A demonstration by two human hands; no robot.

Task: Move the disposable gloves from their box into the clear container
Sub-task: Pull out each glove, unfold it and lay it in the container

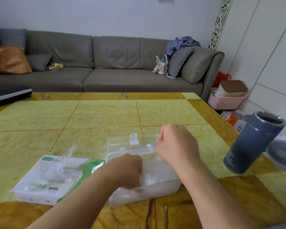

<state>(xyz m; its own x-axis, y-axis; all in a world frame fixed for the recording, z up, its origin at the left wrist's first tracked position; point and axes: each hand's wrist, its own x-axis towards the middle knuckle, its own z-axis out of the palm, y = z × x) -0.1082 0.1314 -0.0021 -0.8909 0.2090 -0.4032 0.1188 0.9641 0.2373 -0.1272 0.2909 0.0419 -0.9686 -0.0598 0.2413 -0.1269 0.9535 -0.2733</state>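
Observation:
A white and green glove box (45, 182) lies flat on the table at the front left, with thin clear gloves (64, 164) sticking up from its opening. To its right stands the clear container (168, 185), holding a pile of clear gloves (153, 172). Its clear lid (130, 144) stands tilted open at the back. My left hand (129, 171) reaches into the container with curled fingers pressed into the gloves. My right hand (175, 144) is curled at the lid's right edge and seems to pinch it.
A dark blue insulated cup (254, 142) stands open at the table's right edge. A dark flat case (8, 95) lies at the far left. A grey sofa (106, 63) runs behind the yellow table (106, 113). A small fan (282, 152) sits on the floor at right.

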